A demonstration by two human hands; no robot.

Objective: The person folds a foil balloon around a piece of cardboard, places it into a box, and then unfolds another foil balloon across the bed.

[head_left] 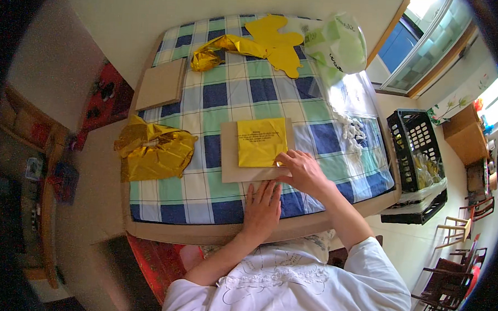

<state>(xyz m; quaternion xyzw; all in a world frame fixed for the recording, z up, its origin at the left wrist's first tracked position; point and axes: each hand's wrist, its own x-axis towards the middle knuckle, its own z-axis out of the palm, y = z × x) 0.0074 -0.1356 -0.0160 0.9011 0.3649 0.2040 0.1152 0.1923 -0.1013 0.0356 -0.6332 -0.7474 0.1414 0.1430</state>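
Yellow folded foil sheet (261, 141) sits on a cardboard square (229, 160) mid-surface; right hand (301, 171) pinches its corner at 5 o'clock, left hand (262, 206) lies flat and open just below the cardboard at 6. Crumpled gold foil balloon (153, 150) off at 9 o'clock

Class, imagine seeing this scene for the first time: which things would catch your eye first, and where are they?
The yellow folded sheet on a cardboard panel at the middle of the checked table, with the right hand at its corner and the left hand flat below. Crumpled gold foil glints at the table's left edge.
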